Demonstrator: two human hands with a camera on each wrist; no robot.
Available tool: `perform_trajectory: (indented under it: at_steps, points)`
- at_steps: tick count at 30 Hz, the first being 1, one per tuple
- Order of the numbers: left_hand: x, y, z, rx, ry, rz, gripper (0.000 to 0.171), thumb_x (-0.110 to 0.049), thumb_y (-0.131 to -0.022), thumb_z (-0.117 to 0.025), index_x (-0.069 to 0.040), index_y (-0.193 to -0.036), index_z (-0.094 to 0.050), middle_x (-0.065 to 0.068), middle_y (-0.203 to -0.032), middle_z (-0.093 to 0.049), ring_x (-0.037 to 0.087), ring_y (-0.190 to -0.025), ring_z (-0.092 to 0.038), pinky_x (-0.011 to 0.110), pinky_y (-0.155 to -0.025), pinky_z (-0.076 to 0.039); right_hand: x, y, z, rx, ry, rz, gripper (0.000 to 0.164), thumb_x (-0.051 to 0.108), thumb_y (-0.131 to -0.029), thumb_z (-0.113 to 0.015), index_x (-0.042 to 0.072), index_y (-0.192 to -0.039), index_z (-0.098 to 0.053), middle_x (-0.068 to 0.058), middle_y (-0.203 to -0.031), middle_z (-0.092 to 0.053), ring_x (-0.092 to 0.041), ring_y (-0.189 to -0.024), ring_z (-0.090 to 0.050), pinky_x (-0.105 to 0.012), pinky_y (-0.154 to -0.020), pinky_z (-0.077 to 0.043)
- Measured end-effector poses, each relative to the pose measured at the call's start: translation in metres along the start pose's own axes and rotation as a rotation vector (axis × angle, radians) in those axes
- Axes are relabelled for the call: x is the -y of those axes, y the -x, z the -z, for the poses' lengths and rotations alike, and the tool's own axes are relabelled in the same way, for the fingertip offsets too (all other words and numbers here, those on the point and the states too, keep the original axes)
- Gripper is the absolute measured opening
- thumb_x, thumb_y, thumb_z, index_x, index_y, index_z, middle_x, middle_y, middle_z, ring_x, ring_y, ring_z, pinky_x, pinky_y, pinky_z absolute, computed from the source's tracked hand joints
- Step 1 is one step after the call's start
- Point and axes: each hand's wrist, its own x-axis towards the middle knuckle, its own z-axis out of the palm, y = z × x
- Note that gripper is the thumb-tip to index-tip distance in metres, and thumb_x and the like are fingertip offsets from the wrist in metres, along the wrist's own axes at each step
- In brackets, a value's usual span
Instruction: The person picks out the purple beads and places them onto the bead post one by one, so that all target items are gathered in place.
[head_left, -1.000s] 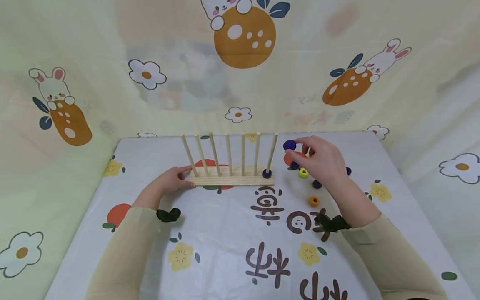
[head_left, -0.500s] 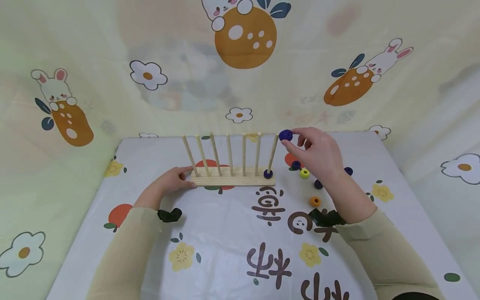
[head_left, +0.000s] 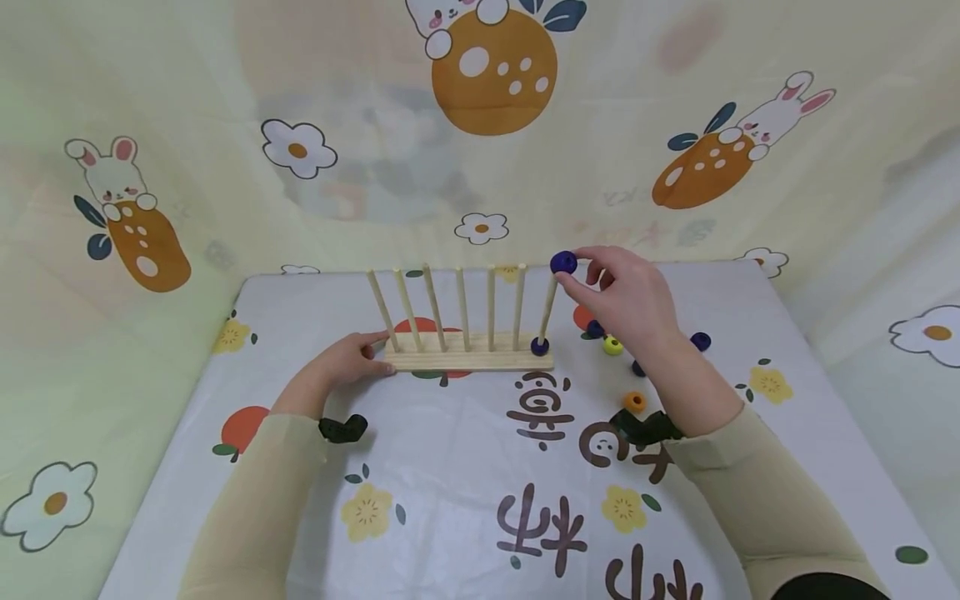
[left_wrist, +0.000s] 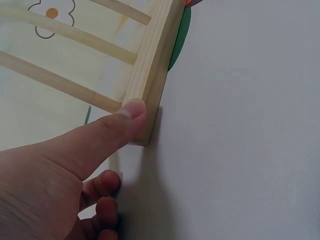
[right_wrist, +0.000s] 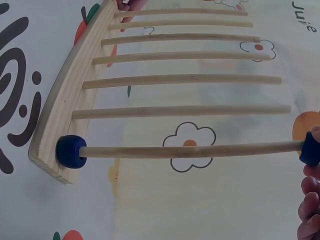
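A wooden stand (head_left: 468, 360) with a row of upright pegs sits near the back of the table. My left hand (head_left: 345, 365) holds its left end, the thumb (left_wrist: 134, 109) pressing on the base. My right hand (head_left: 630, 300) pinches a dark blue bead (head_left: 563, 263) between thumb and index finger, at the top of the rightmost peg (head_left: 550, 308). In the right wrist view, that peg's tip meets the held bead (right_wrist: 311, 149). Another blue bead (right_wrist: 71, 151) sits at the foot of the same peg, against the base. The other pegs are bare.
Right of the stand, under and around my right forearm, lie loose beads: a yellow-green one (head_left: 612, 345), an orange one (head_left: 635, 402) and several dark blue ones, one of them the far-right bead (head_left: 701, 341). A patterned curtain (head_left: 375, 200) hangs behind the table.
My right hand has moved left and up, bringing the blue bead from beside the stand to the rightmost peg's top. The left hand keeps its hold on the stand's end.
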Motion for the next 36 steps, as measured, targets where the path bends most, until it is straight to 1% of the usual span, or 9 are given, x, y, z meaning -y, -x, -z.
perform_trajectory:
  at_steps: [5,7,13,21,30,36]
  points:
    - [0.0006,-0.0019,-0.0015,0.003,-0.011,-0.001,0.078,-0.04,-0.086,-0.077,-0.027,-0.153,-0.04,0.011,-0.1,-0.048,0.026,-0.095,-0.046,0.04,-0.077,-0.036,0.0012,-0.0021,-0.0033,0.014,-0.01,-0.009,0.048,0.046,-0.093,-0.066,0.016,-0.13,-0.066,-0.003,-0.089,-0.06,-0.022,-0.082,-0.053,-0.037,-0.065,-0.04]
    - [0.001,-0.002,-0.0016,0.003,-0.013,-0.013,0.078,-0.04,-0.086,-0.077,-0.025,-0.153,-0.04,0.011,-0.099,-0.047,0.026,-0.094,-0.045,0.039,-0.076,-0.035,0.0017,-0.0022,-0.0045,0.015,-0.021,-0.015,0.047,0.047,-0.093,-0.066,0.016,-0.128,-0.066,-0.003,-0.088,-0.06,-0.022,-0.081,-0.053,-0.036,-0.065,-0.04]
    - [0.0007,-0.0008,-0.0006,-0.008,0.009,-0.01,0.079,-0.041,-0.085,-0.078,-0.025,-0.153,-0.041,0.011,-0.098,-0.047,0.026,-0.094,-0.045,0.04,-0.076,-0.035,0.0024,-0.0025,-0.0063,0.015,-0.043,-0.027,0.046,0.047,-0.093,-0.066,0.016,-0.127,-0.067,-0.002,-0.087,-0.06,-0.022,-0.08,-0.054,-0.037,-0.064,-0.04]
    - [-0.0024,0.0025,0.0009,0.004,0.01,-0.003,0.077,-0.039,-0.087,-0.076,-0.025,-0.153,-0.04,0.011,-0.1,-0.047,0.026,-0.097,-0.045,0.039,-0.077,-0.036,0.0027,-0.0032,-0.0066,0.062,-0.015,-0.054,0.049,0.049,-0.092,-0.065,0.016,-0.128,-0.065,-0.002,-0.086,-0.06,-0.022,-0.082,-0.054,-0.036,-0.063,-0.041]
    - [-0.0037,0.0023,0.0013,0.004,-0.003,0.004,0.078,-0.039,-0.087,-0.076,-0.025,-0.154,-0.039,0.011,-0.101,-0.048,0.026,-0.097,-0.045,0.039,-0.077,-0.036,0.0019,-0.005,-0.0082,0.058,-0.009,-0.053,0.048,0.049,-0.092,-0.066,0.015,-0.126,-0.066,-0.002,-0.084,-0.06,-0.022,-0.079,-0.053,-0.036,-0.062,-0.04]
    - [-0.0041,0.0014,0.0022,0.01,-0.001,-0.011,0.078,-0.039,-0.087,-0.076,-0.024,-0.154,-0.039,0.011,-0.101,-0.047,0.026,-0.096,-0.045,0.039,-0.076,-0.036,0.0006,-0.005,-0.0076,0.063,0.0,-0.058,0.05,0.05,-0.092,-0.065,0.016,-0.128,-0.065,-0.002,-0.084,-0.06,-0.022,-0.076,-0.052,-0.036,-0.061,-0.04]
